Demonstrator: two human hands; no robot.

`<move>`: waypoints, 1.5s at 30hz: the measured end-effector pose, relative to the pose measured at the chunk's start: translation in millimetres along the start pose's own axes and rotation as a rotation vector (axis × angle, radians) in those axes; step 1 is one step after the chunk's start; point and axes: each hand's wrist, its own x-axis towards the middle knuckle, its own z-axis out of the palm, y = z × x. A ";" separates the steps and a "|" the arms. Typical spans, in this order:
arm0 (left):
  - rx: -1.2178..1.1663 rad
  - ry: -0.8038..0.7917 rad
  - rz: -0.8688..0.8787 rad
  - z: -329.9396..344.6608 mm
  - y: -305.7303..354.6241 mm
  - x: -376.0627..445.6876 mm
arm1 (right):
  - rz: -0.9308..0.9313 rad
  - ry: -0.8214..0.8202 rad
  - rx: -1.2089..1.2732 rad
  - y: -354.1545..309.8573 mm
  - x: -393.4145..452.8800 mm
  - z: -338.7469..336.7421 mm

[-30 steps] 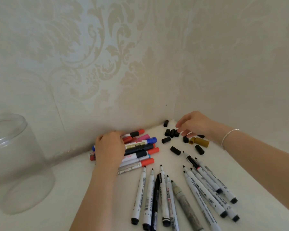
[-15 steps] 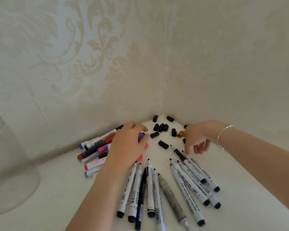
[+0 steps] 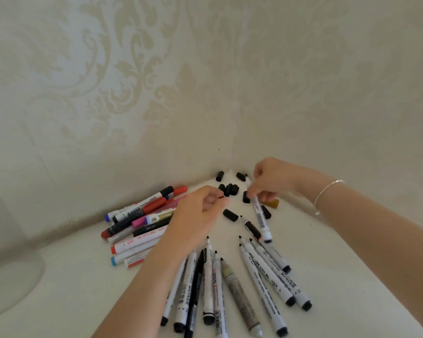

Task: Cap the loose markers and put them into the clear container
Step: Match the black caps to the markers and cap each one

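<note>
Patterned cream walls meet in a corner over a white counter [image 3: 352, 276] strewn with markers.

At far left the clear container [image 3: 7, 264] waits, well apart from the uncapped markers [image 3: 230, 284] fanned in front and the capped pile [image 3: 142, 223] by the wall. Right hand [image 3: 271, 181] pinches one white marker [image 3: 260, 215] near its upper end; left hand [image 3: 200, 211] curls, apparently pinching a small black cap, though that is hard to tell. Loose caps [image 3: 228, 189] lie between. Best to align cap and tip squarely, then press until seated.
</note>
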 end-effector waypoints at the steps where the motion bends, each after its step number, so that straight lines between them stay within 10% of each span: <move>1: -0.043 -0.037 -0.023 1.1 2.6 -1.0 | -0.055 0.006 0.075 -10.0 -1.7 -2.2; 8: -0.516 0.059 -0.231 -2.7 9.6 4.1 | -0.187 0.038 0.422 -35.9 14.6 20.8; 11: -0.625 0.187 -0.339 -14.3 3.9 10.5 | -0.125 0.267 0.056 -15.1 37.2 27.5; 23: -0.461 0.207 -0.257 -32.0 -6.4 13.6 | -0.300 0.131 -0.571 -2.2 78.9 82.1; 31: -0.516 0.185 -0.210 -34.3 -3.5 12.8 | -0.262 0.053 0.511 -15.9 66.5 47.7; 45: -0.343 0.178 -0.193 -30.0 -13.8 15.4 | -0.109 -0.109 -0.288 4.0 61.3 58.1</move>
